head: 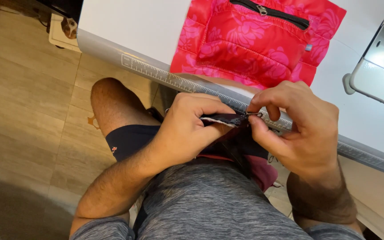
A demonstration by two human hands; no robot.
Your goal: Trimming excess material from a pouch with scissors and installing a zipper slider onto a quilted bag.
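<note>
So the biggest thing here is the white counter (138, 26) running diagonally across the top, with a grey ruler strip (187, 84) stuck along its near edge. Over at the right edge sits the white base of a sewing machine (381, 66). Lying flat on the counter, right up against the near edge, is a bright pink-red quilted fabric panel with a floral print (254, 42), and it has a black zipper (274, 12) sewn across its far side. Below the counter edge the person is seated, grey heathered shirt (210, 204) and dark navy shorts (132, 140), with a beige tiled floor (27, 115) off to the left. Both hands are working just in front of the counter's near edge, over the lap. The left hand (187, 131) is curled closed, pinching a strip of black fabric with a pale underside (221, 120) between thumb and fingers. The right hand (296, 126) is also closed in a fine pinch, thumb and forefinger on a small metal zipper slider (253, 114) at the end of that strip. The two hands are nearly touching. More pink fabric (263, 175) hangs down under them onto the lap.
</note>
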